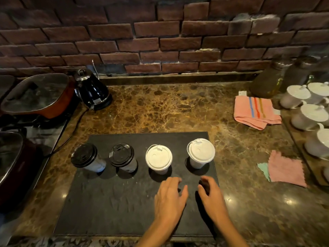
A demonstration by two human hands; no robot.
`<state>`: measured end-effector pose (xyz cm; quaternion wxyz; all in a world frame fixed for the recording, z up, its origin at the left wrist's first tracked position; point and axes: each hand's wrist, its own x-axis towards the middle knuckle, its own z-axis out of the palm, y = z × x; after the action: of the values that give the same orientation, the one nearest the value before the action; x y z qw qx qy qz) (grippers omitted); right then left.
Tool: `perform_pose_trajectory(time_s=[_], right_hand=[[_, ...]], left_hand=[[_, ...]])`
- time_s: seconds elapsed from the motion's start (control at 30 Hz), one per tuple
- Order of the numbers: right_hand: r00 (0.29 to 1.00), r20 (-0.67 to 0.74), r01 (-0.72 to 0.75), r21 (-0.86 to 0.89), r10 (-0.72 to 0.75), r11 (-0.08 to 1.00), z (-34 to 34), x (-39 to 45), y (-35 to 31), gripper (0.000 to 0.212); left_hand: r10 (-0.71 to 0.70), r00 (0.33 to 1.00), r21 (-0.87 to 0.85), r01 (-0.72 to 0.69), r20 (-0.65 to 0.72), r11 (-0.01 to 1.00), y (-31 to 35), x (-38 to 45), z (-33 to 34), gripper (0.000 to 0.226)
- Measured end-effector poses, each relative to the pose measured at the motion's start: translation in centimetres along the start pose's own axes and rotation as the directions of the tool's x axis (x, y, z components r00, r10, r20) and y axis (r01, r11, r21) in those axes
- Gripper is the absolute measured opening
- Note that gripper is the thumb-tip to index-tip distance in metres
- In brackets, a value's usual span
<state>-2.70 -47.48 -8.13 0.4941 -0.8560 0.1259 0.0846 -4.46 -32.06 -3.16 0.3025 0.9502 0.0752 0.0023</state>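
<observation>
Hands come first: your left hand [169, 195] lies palm down over the black mat [115, 202] with fingers loosely spread. Your right hand [211, 195] sits just beside it with fingers loosely curled. Neither holds anything, and you cannot tell whether they touch the mat.

Just ahead of your left fingertips stands the left white-lidded cup [159, 159]. Ahead of your right hand, a little farther off, stands the right white-lidded cup [200, 151]. Both are upright on the mat and apart from each other.

Judge them as thin disposable cups: light if empty, top-heavy and sloshy if filled, and the lids hide which. The walls likely give under a hard squeeze, and a lid may pop off if you lift by it. So wrap thumb and fingers round the wall below the lid rim, firm but gentle, and keep the cup level.

Left of your left hand, in the same row, stand the inner black-lidded cup [122, 155] and the outer black-lidded cup [84, 155]; mind you do not knock them. Right of your right hand a pink cloth [286, 168] lies on the counter [160, 107]. Well beyond the cups, a dark kettle [91, 90] sits off to the left and a striped towel [254, 111] off to the right.
</observation>
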Motion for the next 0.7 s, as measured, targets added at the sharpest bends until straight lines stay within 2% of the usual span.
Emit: perform_pose_trajectory(time_s=[0.13,0.3,0.37,0.4,0.43,0.47,0.5,0.53,0.57,0.63,0.7], right_hand=[[0.999,-0.053,-0.009,-0.003,0.009,1.000,-1.9,1.6,0.7,0.050],[0.998,-0.002,0.055,0.180,-0.056,0.982,-2.2,4.7,-0.1,0.084],[0.987,0.042,0.137,0.297,-0.156,0.945,-1.8,5.6,-0.7,0.082],[0.984,0.051,0.138,0.409,-0.173,0.902,-1.6,5.9,-1.0,0.079],[0.977,0.021,0.186,0.421,-0.214,0.888,-1.5,6.2,-1.2,0.078],[0.983,0.006,0.158,0.476,-0.183,0.865,-1.1,6.9,-1.1,0.076],[0.985,0.012,0.147,0.452,-0.171,0.880,-0.9,7.5,-1.4,0.066],[0.993,0.027,0.091,0.474,-0.118,0.876,-0.5,7.9,-1.6,0.050],[0.994,0.014,0.091,0.419,-0.107,0.903,-0.1,8.4,-1.4,0.037],[0.999,0.008,0.035,0.367,-0.041,0.930,0.7,9.3,0.1,0.033],[0.997,0.058,-0.072,0.412,0.053,0.908,1.4,9.8,1.7,0.041]], left_hand=[[0.298,0.948,0.066,-0.292,-0.109,0.954,3.4,3.1,0.4,0.035],[0.382,0.923,0.193,-0.367,-0.045,0.910,7.4,8.0,0.4,0.065],[0.375,0.926,0.257,-0.375,0.049,0.891,8.1,9.5,0.8,0.073],[0.368,0.925,0.287,-0.379,0.094,0.880,8.2,10.1,1.1,0.075],[0.352,0.926,0.311,-0.377,0.136,0.872,8.3,10.5,1.4,0.076],[0.335,0.927,0.329,-0.373,0.168,0.868,8.3,10.9,1.7,0.076],[0.322,0.928,0.339,-0.369,0.188,0.866,8.3,11.1,1.9,0.074],[0.317,0.928,0.344,-0.368,0.196,0.864,8.3,11.3,2.2,0.072],[0.317,0.927,0.345,-0.370,0.201,0.863,8.3,11.5,2.4,0.070],[0.333,0.920,0.348,-0.388,0.209,0.853,8.1,11.9,2.8,0.068],[0.359,0.909,0.360,-0.413,0.210,0.836,8.0,12.1,3.0,0.068]])
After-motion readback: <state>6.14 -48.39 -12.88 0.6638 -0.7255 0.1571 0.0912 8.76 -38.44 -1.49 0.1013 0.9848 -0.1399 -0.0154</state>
